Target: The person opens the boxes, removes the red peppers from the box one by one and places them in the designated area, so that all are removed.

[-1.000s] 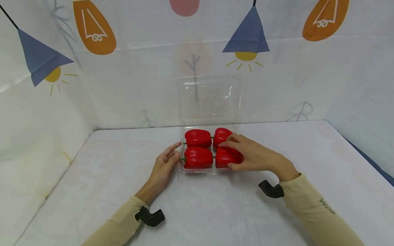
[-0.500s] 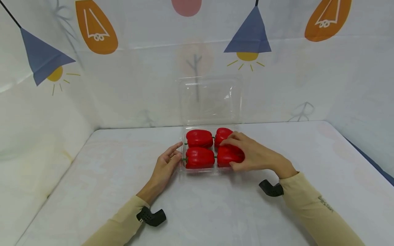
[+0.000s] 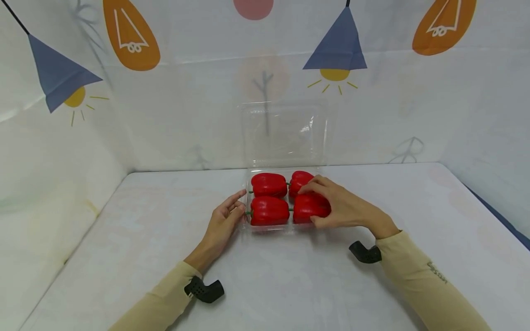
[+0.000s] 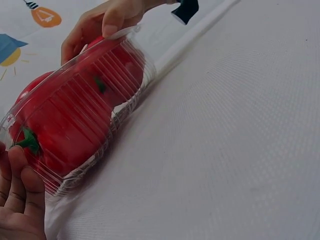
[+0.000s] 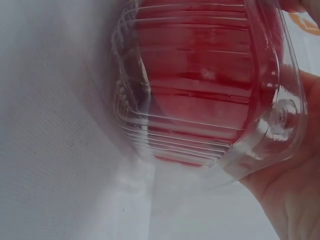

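Red bell peppers lie in two rows in a clear plastic clamshell container (image 3: 265, 228), their green stems pointing left. My right hand (image 3: 345, 204) reaches over the right end and grips the front right pepper (image 3: 308, 208), thumb at its near side and fingers across its far side. Behind it, the back right pepper (image 3: 299, 180) is partly covered by these fingers. At the container's left end, my left hand (image 3: 221, 225) touches the edge with relaxed fingers, close to the front left pepper (image 3: 270, 211) and its stem (image 4: 29, 141). The back left pepper (image 3: 269, 185) lies behind that one.
The container's clear lid (image 3: 285, 133) stands raised at the back, against the white printed cloth wall (image 3: 186, 115). White cloth covers the table (image 3: 265, 285). A black wrist mount (image 3: 204, 290) sits on the left sleeve, another mount (image 3: 365, 253) on the right.
The right hand keeps its grip on the front right pepper, which has shifted very slightly. The left hand stays at the container's left edge. The head view has drifted a little.
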